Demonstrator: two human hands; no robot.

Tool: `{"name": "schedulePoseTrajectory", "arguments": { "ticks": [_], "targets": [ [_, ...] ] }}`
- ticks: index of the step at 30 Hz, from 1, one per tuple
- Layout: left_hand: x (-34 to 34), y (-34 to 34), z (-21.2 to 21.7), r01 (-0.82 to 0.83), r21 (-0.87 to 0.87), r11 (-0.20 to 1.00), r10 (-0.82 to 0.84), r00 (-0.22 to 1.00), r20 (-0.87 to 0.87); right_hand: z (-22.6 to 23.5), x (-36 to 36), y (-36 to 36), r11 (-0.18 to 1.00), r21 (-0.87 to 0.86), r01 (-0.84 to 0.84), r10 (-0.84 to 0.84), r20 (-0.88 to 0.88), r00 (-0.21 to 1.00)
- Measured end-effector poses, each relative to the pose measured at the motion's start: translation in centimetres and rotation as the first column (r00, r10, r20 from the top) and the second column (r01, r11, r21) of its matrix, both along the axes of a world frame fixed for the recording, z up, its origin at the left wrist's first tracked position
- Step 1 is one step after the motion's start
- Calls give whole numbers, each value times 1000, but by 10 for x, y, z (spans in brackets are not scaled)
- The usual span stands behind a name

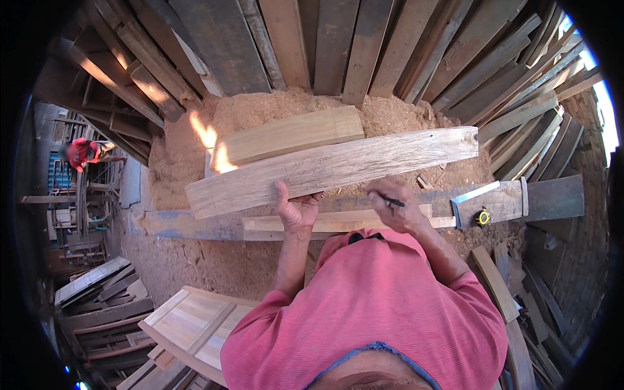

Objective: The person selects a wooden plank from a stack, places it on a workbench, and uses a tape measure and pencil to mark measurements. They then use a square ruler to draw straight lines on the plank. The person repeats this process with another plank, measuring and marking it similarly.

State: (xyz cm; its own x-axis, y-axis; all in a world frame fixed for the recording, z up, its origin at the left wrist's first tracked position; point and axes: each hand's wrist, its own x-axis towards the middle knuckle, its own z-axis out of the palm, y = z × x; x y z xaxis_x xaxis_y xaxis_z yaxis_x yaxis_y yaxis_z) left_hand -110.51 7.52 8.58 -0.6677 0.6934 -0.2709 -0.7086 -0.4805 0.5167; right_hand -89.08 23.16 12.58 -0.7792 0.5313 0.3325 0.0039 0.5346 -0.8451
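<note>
A long grey weathered plank [338, 166] lies across a workbench [195, 224]. My left hand [296, 209] grips the plank's near edge from below, thumb up on its face. My right hand [393, 205] is closed around a dark pencil [392, 202] and hovers at the plank's near edge. A paler, shorter board [289, 135] rests behind the plank. A narrow light strip of wood [338, 223] lies on the bench under my hands.
A metal try square [478, 195] and a yellow tape measure [482, 217] sit on the bench at right. Sawdust [195, 162] is heaped behind. Stacked planks [338, 45] lean all around. A panelled door piece [188, 322] lies lower left. Another person [83, 153] stands far left.
</note>
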Motion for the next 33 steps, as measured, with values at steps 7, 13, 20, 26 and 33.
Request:
{"name": "schedulePoseTrajectory", "arguments": {
  "ticks": [7,13,20,26,33],
  "targets": [
    [-8,-5,-8,28,-3,1000,-28,1000,-5,20,17,21,974,-105,202,-191,108,976],
    [-10,-11,-10,70,14,997,-68,994,-83,32,14,68,895,440,79,-322,511,797],
    [-21,-11,-1,-4,3,1000,4,988,-154,0,6,75,1000,27,6,-21,602,799],
    [-23,-2,5,-204,-81,976,170,937,-304,-18,-17,28,974,152,171,-205,250,946],
    [0,0,4,-154,-174,973,102,956,-274,-4,-54,-26,927,-363,96,-53,127,990]
  ]
}}
